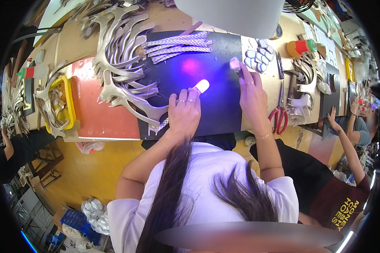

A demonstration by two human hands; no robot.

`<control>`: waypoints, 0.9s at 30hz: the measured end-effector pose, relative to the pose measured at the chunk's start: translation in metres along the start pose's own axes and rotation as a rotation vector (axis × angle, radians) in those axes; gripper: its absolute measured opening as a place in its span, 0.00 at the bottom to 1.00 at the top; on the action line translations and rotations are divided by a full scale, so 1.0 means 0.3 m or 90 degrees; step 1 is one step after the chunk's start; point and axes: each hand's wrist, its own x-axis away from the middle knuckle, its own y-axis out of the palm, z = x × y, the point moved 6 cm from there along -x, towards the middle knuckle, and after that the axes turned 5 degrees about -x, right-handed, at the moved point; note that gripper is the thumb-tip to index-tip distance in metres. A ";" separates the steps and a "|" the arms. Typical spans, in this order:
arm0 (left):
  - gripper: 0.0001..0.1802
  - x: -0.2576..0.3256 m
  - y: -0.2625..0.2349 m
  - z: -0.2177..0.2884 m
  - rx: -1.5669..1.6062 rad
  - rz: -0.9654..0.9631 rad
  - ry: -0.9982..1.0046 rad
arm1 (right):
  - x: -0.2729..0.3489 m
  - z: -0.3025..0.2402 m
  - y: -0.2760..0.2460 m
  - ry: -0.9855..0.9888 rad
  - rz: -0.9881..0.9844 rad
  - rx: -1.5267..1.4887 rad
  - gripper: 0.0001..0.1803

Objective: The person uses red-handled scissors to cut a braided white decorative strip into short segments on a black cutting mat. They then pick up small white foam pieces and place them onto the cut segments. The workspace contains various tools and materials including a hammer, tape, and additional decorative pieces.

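Observation:
My left hand [184, 111] is closed around a silver sandal strap, whose braided white end [160, 126] shows by the wrist. At its fingertips sits a small rounded piece [203, 86], lit bright white and pink. My right hand [253, 92] pinches a small pale rounded piece [234, 63] between its fingers, above the black mat [219, 111]. Similar silver-white rounded pieces [259, 55] lie in a cluster just beyond that hand. Several braided straps [179, 44] rest side by side at the mat's far edge. A heap of silver straps [122, 63] lies to the left.
A white lamp shade [232, 17] hangs over the far side. Red-handled scissors [278, 114] and an orange bottle [302, 48] are on the right. A red folder [101, 101] and a yellow tray [72, 101] lie left. A co-worker's arm [348, 145] reaches in at right.

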 end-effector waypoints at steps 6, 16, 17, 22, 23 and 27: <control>0.19 0.004 0.004 -0.005 0.027 -0.020 -0.004 | 0.160 -0.130 0.028 -0.155 -0.004 -0.144 0.23; 0.22 0.006 0.006 -0.011 0.049 -0.033 0.012 | 0.174 -0.137 0.080 -0.133 -0.039 -0.079 0.30; 0.22 0.006 0.005 -0.012 0.054 -0.033 0.012 | 0.169 -0.133 0.088 -0.124 -0.061 -0.072 0.30; 0.20 0.015 0.012 -0.009 0.049 -0.031 0.003 | 0.178 -0.140 0.086 -0.139 -0.016 -0.108 0.29; 0.20 0.014 0.013 -0.010 0.058 -0.017 0.001 | 0.176 -0.138 0.106 -0.127 -0.049 -0.072 0.29; 0.17 0.014 0.017 -0.049 0.175 0.055 -0.004 | 0.169 -0.137 0.111 -0.130 -0.054 -0.056 0.29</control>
